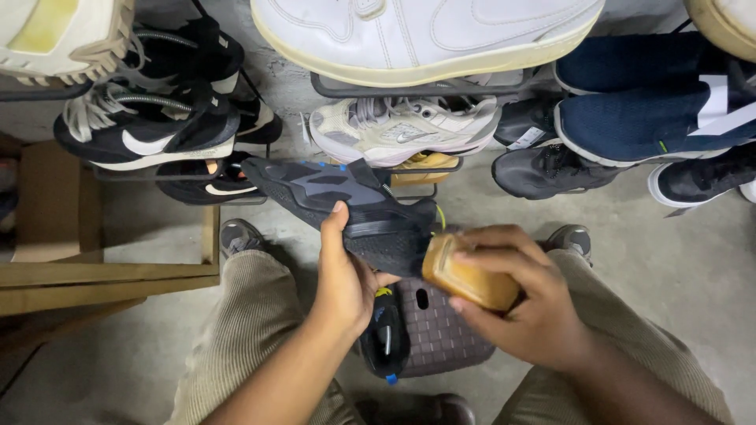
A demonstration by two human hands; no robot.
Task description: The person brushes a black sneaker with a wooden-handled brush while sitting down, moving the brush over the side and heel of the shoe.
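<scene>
Gripping dark sneaker (346, 208) w/ left hand (344, 275), brush (468, 277) under right fingers (504, 256).

A matt black shoe (346, 206) of mesh cloth and smooth synthetic panels meets a glossy, amber wooden brush (468, 277). Ribbed tan corduroy trousers (252, 330) sit above a rough grey concrete floor (677, 267), beside a bare wooden frame (110, 271) and a thin metal rack (417, 85).

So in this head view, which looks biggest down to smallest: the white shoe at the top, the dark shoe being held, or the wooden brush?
1. White shoe, though it sits nearer the camera, so unsure.
2. Dark shoe in the left hand.
3. Wooden brush in the right hand.
</scene>
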